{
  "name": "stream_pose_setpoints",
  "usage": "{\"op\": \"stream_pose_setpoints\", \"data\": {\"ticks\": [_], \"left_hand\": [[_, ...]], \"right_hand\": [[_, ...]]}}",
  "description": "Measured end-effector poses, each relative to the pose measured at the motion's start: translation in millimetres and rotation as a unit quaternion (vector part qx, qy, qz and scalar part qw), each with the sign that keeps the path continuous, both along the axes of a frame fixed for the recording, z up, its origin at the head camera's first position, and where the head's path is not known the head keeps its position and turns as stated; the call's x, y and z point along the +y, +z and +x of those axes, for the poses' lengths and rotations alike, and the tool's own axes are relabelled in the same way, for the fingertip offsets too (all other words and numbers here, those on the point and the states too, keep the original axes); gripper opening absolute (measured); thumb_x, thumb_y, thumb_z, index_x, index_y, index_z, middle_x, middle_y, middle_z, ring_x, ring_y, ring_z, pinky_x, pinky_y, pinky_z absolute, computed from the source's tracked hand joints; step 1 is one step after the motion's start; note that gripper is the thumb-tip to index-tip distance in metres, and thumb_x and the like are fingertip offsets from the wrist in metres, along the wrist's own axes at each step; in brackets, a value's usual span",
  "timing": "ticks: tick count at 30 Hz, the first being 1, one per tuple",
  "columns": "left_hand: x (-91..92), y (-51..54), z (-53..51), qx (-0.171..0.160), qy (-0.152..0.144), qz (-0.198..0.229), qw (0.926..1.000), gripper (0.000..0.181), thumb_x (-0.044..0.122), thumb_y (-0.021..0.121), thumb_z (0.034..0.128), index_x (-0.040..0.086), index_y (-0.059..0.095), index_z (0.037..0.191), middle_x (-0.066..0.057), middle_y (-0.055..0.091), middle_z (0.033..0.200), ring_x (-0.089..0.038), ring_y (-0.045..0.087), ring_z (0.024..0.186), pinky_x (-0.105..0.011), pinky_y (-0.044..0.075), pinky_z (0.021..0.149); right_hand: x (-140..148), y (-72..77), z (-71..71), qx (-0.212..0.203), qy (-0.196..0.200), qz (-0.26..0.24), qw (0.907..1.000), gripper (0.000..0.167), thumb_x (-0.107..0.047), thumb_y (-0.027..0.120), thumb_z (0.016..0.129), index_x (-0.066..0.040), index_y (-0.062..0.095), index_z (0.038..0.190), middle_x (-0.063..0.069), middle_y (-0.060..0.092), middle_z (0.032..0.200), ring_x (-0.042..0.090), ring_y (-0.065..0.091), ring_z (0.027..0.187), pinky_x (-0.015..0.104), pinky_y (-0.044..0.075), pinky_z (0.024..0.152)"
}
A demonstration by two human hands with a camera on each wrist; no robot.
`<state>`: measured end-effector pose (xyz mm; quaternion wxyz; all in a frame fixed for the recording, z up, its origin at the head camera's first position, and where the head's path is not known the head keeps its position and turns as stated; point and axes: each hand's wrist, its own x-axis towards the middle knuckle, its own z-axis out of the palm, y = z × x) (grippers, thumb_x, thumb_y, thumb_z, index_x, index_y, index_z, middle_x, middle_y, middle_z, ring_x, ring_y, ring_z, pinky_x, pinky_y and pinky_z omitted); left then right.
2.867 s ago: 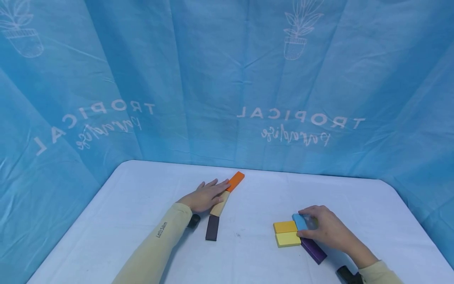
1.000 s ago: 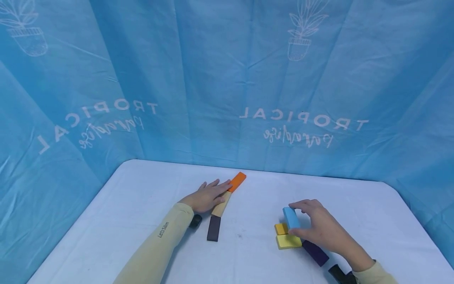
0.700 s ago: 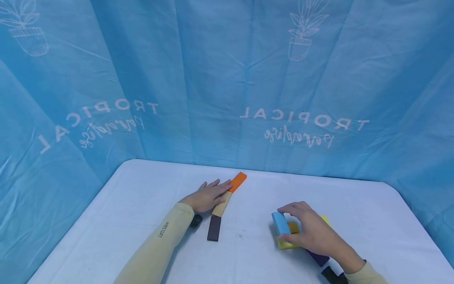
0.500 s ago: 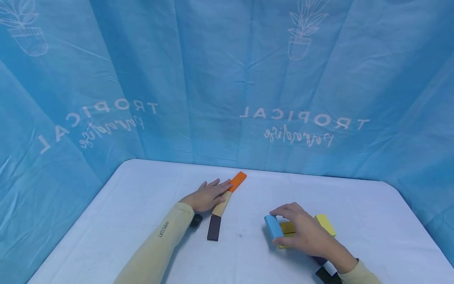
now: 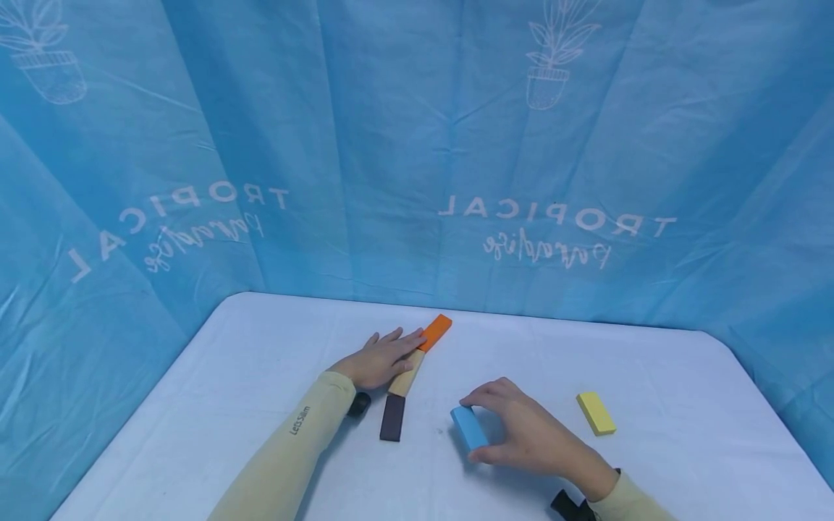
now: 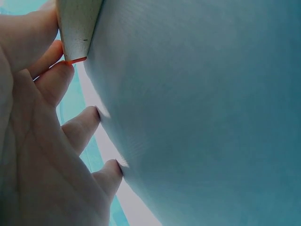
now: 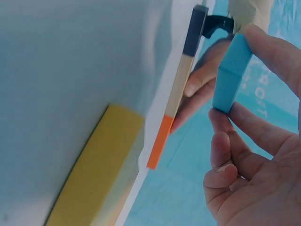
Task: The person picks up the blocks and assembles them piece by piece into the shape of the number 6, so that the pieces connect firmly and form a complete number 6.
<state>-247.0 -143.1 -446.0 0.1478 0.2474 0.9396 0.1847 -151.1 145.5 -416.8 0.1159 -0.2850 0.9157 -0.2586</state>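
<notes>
Light-blue block (image 5: 469, 428) was clamped in your right hand (image 5: 521, 434)

Clock positions were read in the head view, with 12 toward the blue curtain (image 5: 391, 145). Your right thumb and fingertips clamped opposite ends of the light-blue block, which was raised above the white table (image 5: 287, 333). A yellow block (image 5: 596, 414) lay at 3 o'clock from it, well apart. At 9 o'clock from the light-blue block, a dark block (image 5: 392, 417) formed the near end of a row. A bare-wood block (image 5: 405, 378) adjoined it at 1 o'clock, and an orange block (image 5: 436, 332) continued the row at 1 o'clock. Your left hand (image 5: 376, 363) lay flat, fingers straight and spread apart, touching the orange block and the bare-wood block.

Markings: lettering (image 5: 300, 420) on your left sleeve (image 5: 274, 463) appeared to read "Lets Slim". The curtain carried "TROPICAL Paradise", mirrored, at 10 o'clock and again at 1 o'clock from the table's middle. A line-drawn potted plant (image 5: 546, 58) was printed above the 1 o'clock wording.
</notes>
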Motion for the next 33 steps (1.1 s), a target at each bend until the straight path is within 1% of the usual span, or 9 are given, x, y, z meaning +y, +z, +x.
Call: {"op": "stream_pose_setpoints", "data": {"ticks": [6, 13, 20, 23, 28, 33], "left_hand": [[-0.3, 0.1, -0.7, -0.006, 0.000, 0.004, 1.0000, 0.059, 0.035, 0.046, 0.1077, 0.020, 0.026, 0.161, 0.002, 0.022, 0.166, -0.032, 0.015, 0.153, -0.060, 0.007, 0.121], [-0.1, -0.8, -1.2, -0.003, 0.002, 0.003, 1.0000, 0.059, 0.036, 0.046, 0.1077, 0.021, 0.026, 0.161, 0.003, 0.023, 0.166, -0.032, 0.015, 0.153, -0.060, 0.008, 0.121], [-1.0, -1.2, -1.2, 0.000, 0.000, 0.007, 1.0000, 0.059, 0.035, 0.047, 0.1075, 0.020, 0.027, 0.161, 0.002, 0.024, 0.166, -0.033, 0.016, 0.153, -0.060, 0.009, 0.121], [-1.2, -0.8, -1.0, 0.001, -0.002, 0.009, 1.0000, 0.059, 0.035, 0.047, 0.1075, 0.019, 0.028, 0.161, 0.002, 0.024, 0.166, -0.033, 0.016, 0.153, -0.061, 0.009, 0.120], [-1.3, 0.2, -1.1, -0.001, -0.009, 0.012, 0.9999, 0.059, 0.035, 0.047, 0.1076, 0.019, 0.027, 0.161, 0.002, 0.023, 0.166, -0.033, 0.014, 0.153, -0.061, 0.008, 0.120], [-1.5, 1.0, -1.6, 0.000, -0.012, 0.010, 0.9999, 0.060, 0.036, 0.047, 0.1075, 0.019, 0.026, 0.161, 0.002, 0.022, 0.166, -0.034, 0.014, 0.153, -0.062, 0.008, 0.120]], "right_hand": [[-14.8, -1.1, 1.8, -0.001, 0.026, -0.002, 0.9997, 0.063, -0.048, 0.085, 0.078, -0.023, 0.065, 0.132, -0.006, 0.059, 0.129, 0.017, 0.049, 0.120, 0.046, 0.051, 0.099], [-26.9, -4.0, 4.6, -0.010, 0.048, 0.001, 0.9988, 0.061, -0.054, 0.082, 0.078, -0.029, 0.064, 0.131, -0.013, 0.059, 0.126, 0.012, 0.049, 0.119, 0.042, 0.051, 0.100], [-34.8, -4.7, 6.4, -0.007, 0.067, -0.004, 0.9977, 0.058, -0.052, 0.083, 0.079, -0.031, 0.065, 0.130, -0.014, 0.058, 0.126, 0.010, 0.049, 0.118, 0.038, 0.051, 0.100], [-39.1, -5.1, 7.0, -0.007, 0.077, 0.004, 0.9970, 0.058, -0.052, 0.083, 0.079, -0.032, 0.065, 0.130, -0.014, 0.058, 0.126, 0.009, 0.049, 0.118, 0.037, 0.051, 0.099], [-45.0, -6.7, 7.5, 0.000, 0.094, 0.014, 0.9955, 0.060, -0.053, 0.082, 0.079, -0.031, 0.064, 0.131, -0.015, 0.058, 0.127, 0.008, 0.049, 0.119, 0.036, 0.051, 0.098], [-50.4, -9.3, 6.9, 0.013, 0.117, 0.007, 0.9930, 0.062, -0.054, 0.081, 0.080, -0.028, 0.064, 0.134, -0.015, 0.058, 0.128, 0.008, 0.049, 0.120, 0.035, 0.050, 0.100]]}}
